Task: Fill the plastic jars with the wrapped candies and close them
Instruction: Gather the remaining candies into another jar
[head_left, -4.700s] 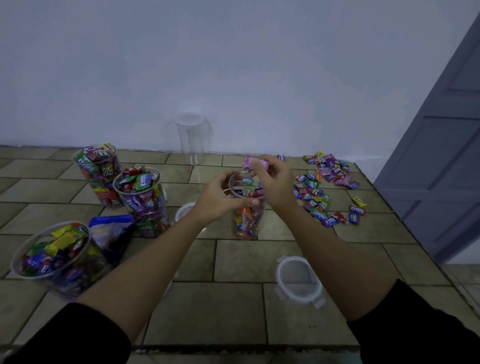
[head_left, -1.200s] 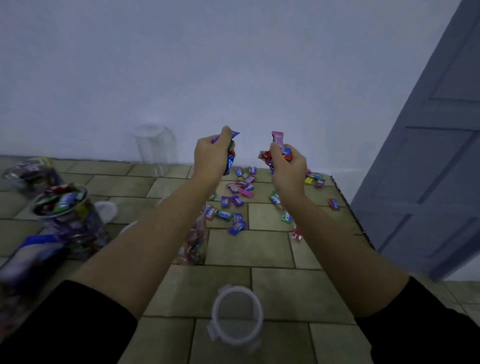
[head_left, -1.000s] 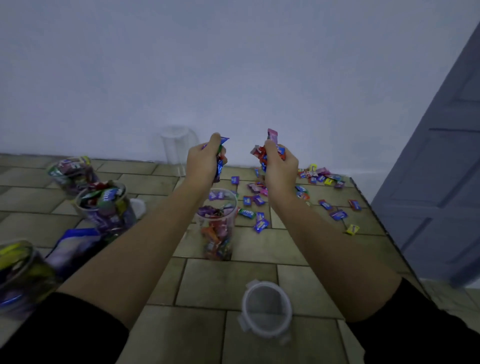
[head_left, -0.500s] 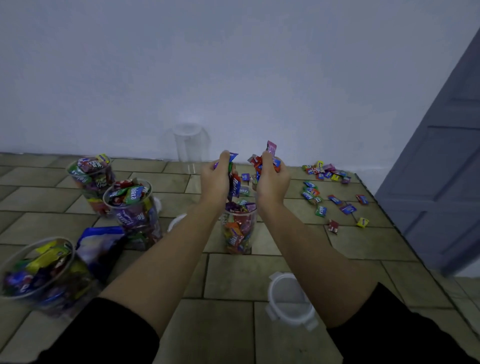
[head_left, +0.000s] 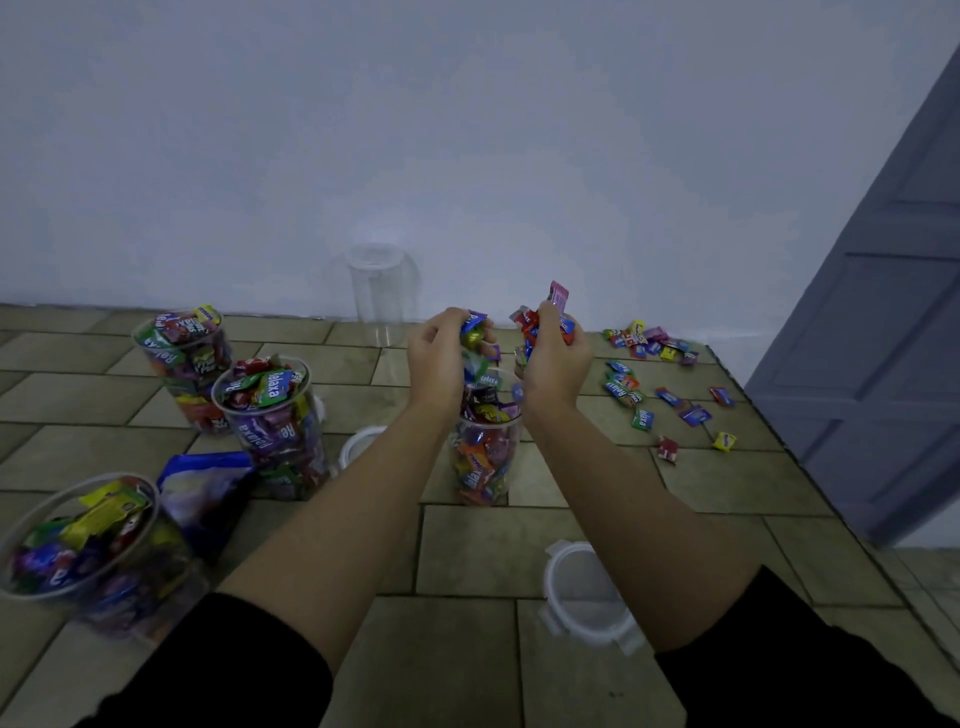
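Note:
A clear plastic jar (head_left: 484, 457) stands in the middle of the tiled surface, partly filled with wrapped candies. My left hand (head_left: 439, 358) and my right hand (head_left: 553, 358) hover just above its mouth, each gripping a bunch of wrapped candies, and a few candies drop from the left hand into the jar. More loose candies (head_left: 654, 384) lie scattered to the right. A clear lid (head_left: 587, 597) lies on the tiles in front of the jar.
Three full, uncovered jars (head_left: 270, 421) (head_left: 184, 358) (head_left: 83, 551) stand at the left beside a blue candy bag (head_left: 208, 488). An empty jar (head_left: 382, 291) stands by the wall. Another lid (head_left: 358, 444) lies behind my left forearm. A grey door (head_left: 883, 364) is at right.
Both hands carried handfuls of candies from the loose pile to the jar and came down over its mouth. Candies now fall from the left hand into the jar.

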